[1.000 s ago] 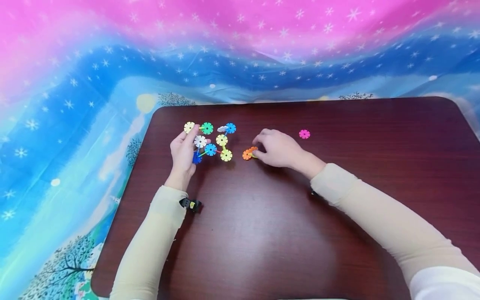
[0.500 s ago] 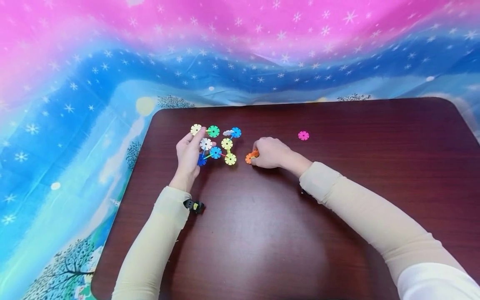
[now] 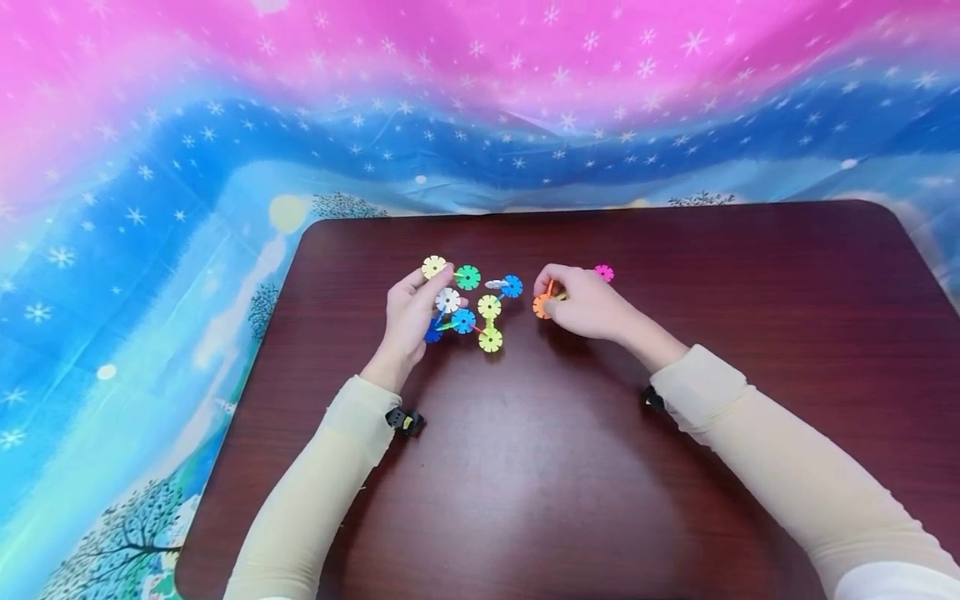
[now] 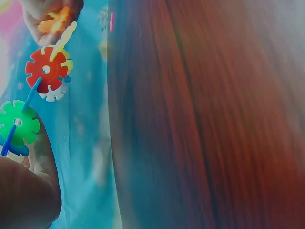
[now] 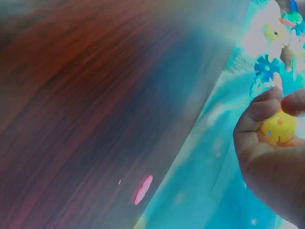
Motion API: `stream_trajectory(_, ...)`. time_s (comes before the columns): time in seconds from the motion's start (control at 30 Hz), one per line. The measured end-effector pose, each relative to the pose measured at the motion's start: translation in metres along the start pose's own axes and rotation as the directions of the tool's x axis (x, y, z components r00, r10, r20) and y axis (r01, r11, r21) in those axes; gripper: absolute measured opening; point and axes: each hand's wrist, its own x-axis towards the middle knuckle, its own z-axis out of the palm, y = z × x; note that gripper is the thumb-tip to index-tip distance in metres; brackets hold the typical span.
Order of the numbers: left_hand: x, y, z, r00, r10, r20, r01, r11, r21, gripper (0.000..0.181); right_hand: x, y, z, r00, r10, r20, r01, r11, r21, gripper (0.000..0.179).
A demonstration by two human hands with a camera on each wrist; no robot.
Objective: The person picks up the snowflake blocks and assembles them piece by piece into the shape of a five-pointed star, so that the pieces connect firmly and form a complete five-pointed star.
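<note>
In the head view my left hand [image 3: 408, 325] grips a joined structure of notched plastic discs [image 3: 463, 321], in blue, green, white and pale yellow. It is held up over the table, its right part sticking out past my fingers. In the left wrist view a red disc [image 4: 46, 69] and a green disc [image 4: 19, 123] of it show from another side. To the right, my right hand [image 3: 592, 307] pinches a small cluster of notched discs with an orange disc [image 3: 542, 307] at its front. The right wrist view shows a yellow disc [image 5: 280, 128] within those fingers. A gap separates the two pieces.
A loose pink disc [image 3: 604, 272] lies on the dark brown table [image 3: 540, 467], just behind my right hand. A patterned pink and blue cloth [image 3: 480, 108] hangs around the table's far and left edges.
My left hand has carried the disc structure rightward and a little nearer. My right hand reached left to the orange cluster, then moved back right with it raised in the fingers.
</note>
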Motion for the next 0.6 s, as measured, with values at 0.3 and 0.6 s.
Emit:
stream_trajectory(0.3, -0.013, -0.003, 0.028, 0.992, -0.02, 0.122, 0.014, 0.999, 0.052, 0.044, -0.024, 0.005, -0.022, 0.995, 0.051, -0.087, -0.03, 0.974, 0.224, 0.017)
stream_trajectory(0.6, -0.019, -0.007, 0.051, 0.985, -0.005, 0.175, -0.015, 0.994, 0.111, 0.034, -0.036, 0.01, -0.034, 0.964, 0.032, -0.266, 0.021, 0.981, 0.192, 0.012)
